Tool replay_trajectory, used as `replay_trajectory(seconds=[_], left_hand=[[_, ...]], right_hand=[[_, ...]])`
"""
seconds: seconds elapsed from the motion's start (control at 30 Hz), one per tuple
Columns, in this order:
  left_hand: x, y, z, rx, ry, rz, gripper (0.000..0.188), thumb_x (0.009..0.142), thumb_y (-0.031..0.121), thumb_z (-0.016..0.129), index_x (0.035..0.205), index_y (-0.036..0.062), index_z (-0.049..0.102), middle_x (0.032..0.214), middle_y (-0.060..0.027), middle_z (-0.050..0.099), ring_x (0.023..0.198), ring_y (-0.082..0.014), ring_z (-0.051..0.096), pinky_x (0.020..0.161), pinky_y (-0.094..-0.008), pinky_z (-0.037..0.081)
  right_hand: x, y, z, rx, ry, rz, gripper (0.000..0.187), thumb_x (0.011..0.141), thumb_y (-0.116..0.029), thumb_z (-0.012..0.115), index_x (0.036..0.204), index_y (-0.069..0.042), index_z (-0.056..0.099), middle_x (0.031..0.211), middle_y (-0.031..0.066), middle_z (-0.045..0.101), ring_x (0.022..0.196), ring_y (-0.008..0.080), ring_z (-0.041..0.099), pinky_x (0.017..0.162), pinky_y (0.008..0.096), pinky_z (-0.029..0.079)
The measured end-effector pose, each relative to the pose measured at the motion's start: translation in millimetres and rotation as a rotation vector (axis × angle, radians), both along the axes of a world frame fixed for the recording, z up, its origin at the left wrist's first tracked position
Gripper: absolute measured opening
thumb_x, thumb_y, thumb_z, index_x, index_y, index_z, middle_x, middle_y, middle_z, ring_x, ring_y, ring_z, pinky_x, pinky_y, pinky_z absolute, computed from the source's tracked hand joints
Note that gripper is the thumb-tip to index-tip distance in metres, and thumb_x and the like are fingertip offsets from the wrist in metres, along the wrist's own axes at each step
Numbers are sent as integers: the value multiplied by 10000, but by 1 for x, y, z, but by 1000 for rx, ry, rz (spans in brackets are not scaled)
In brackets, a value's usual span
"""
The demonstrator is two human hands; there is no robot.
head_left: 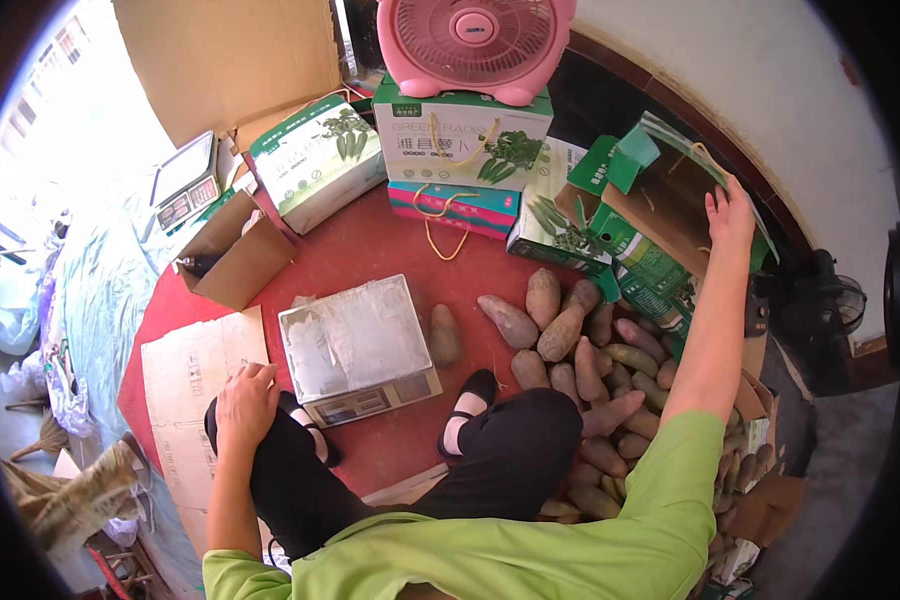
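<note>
My right hand (730,212) is at the far right, with its fingers closed on the edge of an open green-and-white carton (658,212). The carton is tilted, and its brown inside and a raised green flap show. My left hand (247,403) lies on my left knee, holding nothing, its fingers loosely bent. Between my feet stands a box-shaped scale (355,345) with a worn whitish top and small windows on its front. One root vegetable (445,335) lies beside it. A heap of brownish-pink root vegetables (585,375), a few greenish, spreads below the carton.
A pink fan (475,45) stands on a white-and-green carton (460,140) at the back. Another printed carton (320,165) and a small brown box (238,255) are to the left. Flat cardboard (195,375) lies by my left knee. A black fan (830,300) stands far right.
</note>
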State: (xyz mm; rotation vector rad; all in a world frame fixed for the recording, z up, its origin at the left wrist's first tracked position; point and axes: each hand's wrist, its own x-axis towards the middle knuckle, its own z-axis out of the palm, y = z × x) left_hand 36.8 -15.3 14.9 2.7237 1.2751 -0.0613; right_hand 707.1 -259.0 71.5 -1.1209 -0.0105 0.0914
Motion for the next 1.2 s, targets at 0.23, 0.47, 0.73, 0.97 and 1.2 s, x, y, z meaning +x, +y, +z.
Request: replay_trajectory(seconds=[0.23,0.47,0.73,0.97,1.2], left_hand=[[-13,0,1,14,-42,-45,214,845,207,587,1016,82,613,941,-100,613,957,-285,583,831,-410,458],[-35,-3,3,-30,-85,-23,231,848,223,588,1036,91,618,990,-100,615,988,-300,576,852,-417,458],[-62,-3,-1,52,-206,-63,218,846,224,615,994,65,603,908,-100,597,933,-285,585,803,-406,468],[-76,-4,3,44,-233,-67,314,841,229,625,1109,75,570,959,-95,600,970,-281,580,823,-405,467],[-86,-5,10,24,-244,-32,416,826,224,630,1203,83,526,959,-100,610,972,-294,586,835,-414,466]], right_hand=[[-74,-41,49,41,-33,164,421,866,-187,662,1219,-29,495,1288,68,478,1286,250,379,897,384,409],[-184,-32,81,-28,-45,393,325,921,-148,570,1199,-1,490,1252,86,519,1218,212,462,890,337,444],[-296,-1,86,-75,-41,842,443,943,-161,500,1357,-31,410,1337,66,473,1216,183,452,902,302,448],[-381,53,53,-114,149,1046,498,923,-143,520,1381,-34,360,1281,68,513,1159,183,496,908,345,451],[-447,100,7,-103,335,1226,630,895,-122,575,1420,3,251,1257,76,521,1152,186,492,852,353,449]])
